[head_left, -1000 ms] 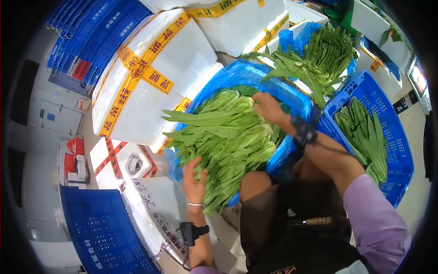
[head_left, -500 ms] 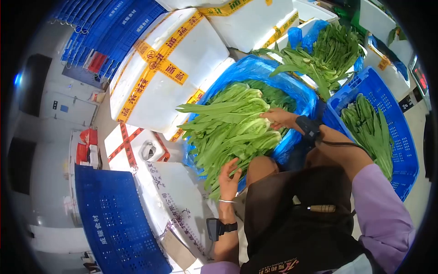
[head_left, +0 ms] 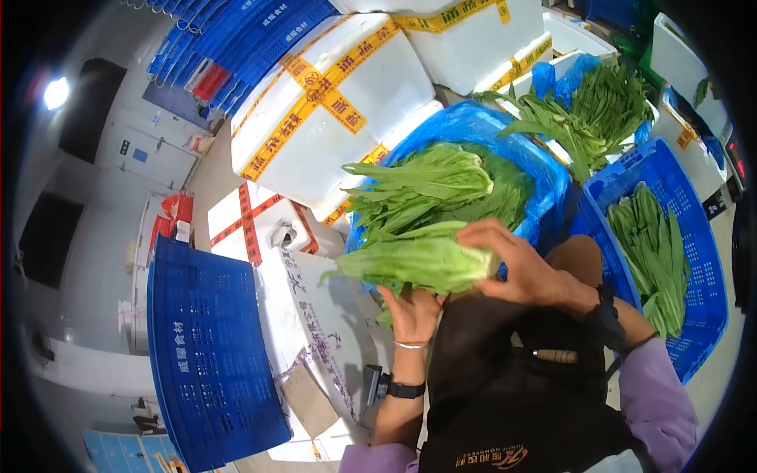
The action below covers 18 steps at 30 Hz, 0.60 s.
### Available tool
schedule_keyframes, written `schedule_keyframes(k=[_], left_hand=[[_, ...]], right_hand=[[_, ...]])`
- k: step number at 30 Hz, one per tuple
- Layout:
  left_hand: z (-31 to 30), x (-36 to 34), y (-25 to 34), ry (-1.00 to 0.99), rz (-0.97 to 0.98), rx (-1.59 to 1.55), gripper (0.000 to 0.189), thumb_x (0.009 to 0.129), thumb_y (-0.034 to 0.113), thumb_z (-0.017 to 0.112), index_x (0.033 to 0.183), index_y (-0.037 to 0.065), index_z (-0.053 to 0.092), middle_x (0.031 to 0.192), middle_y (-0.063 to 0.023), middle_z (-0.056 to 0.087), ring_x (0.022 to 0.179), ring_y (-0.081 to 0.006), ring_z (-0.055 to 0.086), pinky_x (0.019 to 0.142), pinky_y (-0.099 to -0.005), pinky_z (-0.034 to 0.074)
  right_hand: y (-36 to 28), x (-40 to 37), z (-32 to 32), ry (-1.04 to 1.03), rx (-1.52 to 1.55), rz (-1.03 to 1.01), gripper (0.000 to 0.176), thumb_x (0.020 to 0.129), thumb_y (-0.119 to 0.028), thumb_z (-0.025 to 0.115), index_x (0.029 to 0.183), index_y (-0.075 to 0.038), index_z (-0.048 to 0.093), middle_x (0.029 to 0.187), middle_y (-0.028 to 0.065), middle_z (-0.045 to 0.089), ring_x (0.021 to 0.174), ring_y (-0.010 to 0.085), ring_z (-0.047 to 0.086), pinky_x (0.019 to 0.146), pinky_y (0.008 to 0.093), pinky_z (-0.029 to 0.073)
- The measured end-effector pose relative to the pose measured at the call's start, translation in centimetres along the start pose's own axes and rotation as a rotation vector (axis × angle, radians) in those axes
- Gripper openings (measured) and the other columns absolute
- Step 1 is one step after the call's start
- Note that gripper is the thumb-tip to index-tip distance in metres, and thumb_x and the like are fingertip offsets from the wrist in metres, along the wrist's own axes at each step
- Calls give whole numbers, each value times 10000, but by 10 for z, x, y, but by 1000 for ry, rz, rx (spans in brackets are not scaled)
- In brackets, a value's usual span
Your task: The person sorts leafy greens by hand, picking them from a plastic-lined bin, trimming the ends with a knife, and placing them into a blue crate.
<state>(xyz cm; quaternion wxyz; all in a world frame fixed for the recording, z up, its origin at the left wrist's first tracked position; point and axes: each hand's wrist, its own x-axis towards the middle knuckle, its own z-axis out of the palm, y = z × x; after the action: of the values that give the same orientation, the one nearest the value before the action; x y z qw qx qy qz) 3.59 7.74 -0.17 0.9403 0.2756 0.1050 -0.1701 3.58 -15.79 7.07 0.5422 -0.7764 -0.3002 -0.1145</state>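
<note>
A head of long-leaf lettuce (head_left: 410,262) lies across both my hands, above my lap, its pale cut stem to the right. My right hand (head_left: 516,266) grips the stem end. My left hand (head_left: 413,317) holds the leaves from beneath, its fingers partly hidden by them. Just beyond, more lettuce heads (head_left: 430,181) are heaped in a container lined with a blue plastic bag (head_left: 544,173), their stems also pointing right.
To the right stands a blue crate (head_left: 694,260) with lettuce inside. Further back, more greens (head_left: 603,102) fill a foam box. Taped white foam boxes (head_left: 386,79) are at the back left, and another blue crate (head_left: 209,347) is at the left. A wooden-handled tool (head_left: 556,356) rests at my apron.
One lettuce head has been lifted off the heap and brought toward me in both hands. My right hand has moved down and nearer; the camera view has shifted slightly.
</note>
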Motion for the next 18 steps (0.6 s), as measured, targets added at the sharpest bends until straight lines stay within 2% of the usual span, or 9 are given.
schedule_keyframes(k=[1,2,4,7,11,13,15,16,18], left_hand=[[10,-3,0,-131,58,-67,886,801,643,628,1458,129,331,1465,-111,387,1332,-307,391,1092,-494,347],[12,-2,-3,-41,128,-31,817,808,627,630,1434,161,388,1479,-38,396,1328,-273,398,1106,-509,326],[16,-1,-10,-3,123,-53,794,814,616,632,1426,164,404,1468,-46,409,1330,-274,394,1105,-508,327],[24,-2,-18,62,97,-52,775,813,607,640,1417,173,422,1451,-52,428,1326,-274,396,1101,-511,329],[39,-10,-23,142,2,17,803,788,605,671,1415,176,412,1442,-49,423,1321,-287,382,1105,-521,313],[45,-16,-25,131,-4,69,804,779,587,694,1413,186,406,1453,-50,402,1326,-298,371,1096,-541,315],[43,-24,-22,-11,-43,165,855,767,608,691,1424,157,381,1485,-57,355,1344,-300,354,1093,-554,310],[41,-29,-19,-56,-55,164,824,813,551,680,1435,129,341,1497,-87,316,1358,-301,334,1099,-528,308],[26,-44,-12,-50,-87,303,753,841,511,670,1404,104,380,1462,-105,366,1324,-297,388,1064,-490,355]], right_hand=[[-7,-10,-1,-3,4,10,539,714,-63,698,1217,-19,509,1289,172,472,1176,353,507,986,400,429],[-12,-20,-3,-74,-35,-54,582,706,-29,699,1251,-31,494,1340,169,436,1228,364,465,1007,406,418],[-19,-36,-4,-138,-40,-97,703,688,25,720,1328,-65,443,1435,164,350,1308,389,389,1059,420,379],[-22,-54,-7,47,42,-19,777,681,8,747,1372,-75,402,1433,163,355,1316,374,386,1077,418,357],[-17,-74,-18,6,106,156,842,706,-46,780,1427,-85,348,1415,160,386,1324,326,383,1097,409,332],[-15,-78,-21,84,84,109,771,743,-69,768,1413,-68,386,1379,163,436,1300,314,417,1091,398,334],[-7,-83,-23,67,178,248,670,780,-85,748,1377,-48,446,1345,151,484,1239,273,481,1048,378,377],[-2,-87,-15,221,384,327,573,817,-105,734,1332,-17,499,1223,115,578,1120,193,553,959,330,441],[12,-96,-13,294,542,417,556,830,-116,730,1325,-4,503,1176,94,599,1071,159,562,919,303,457]])
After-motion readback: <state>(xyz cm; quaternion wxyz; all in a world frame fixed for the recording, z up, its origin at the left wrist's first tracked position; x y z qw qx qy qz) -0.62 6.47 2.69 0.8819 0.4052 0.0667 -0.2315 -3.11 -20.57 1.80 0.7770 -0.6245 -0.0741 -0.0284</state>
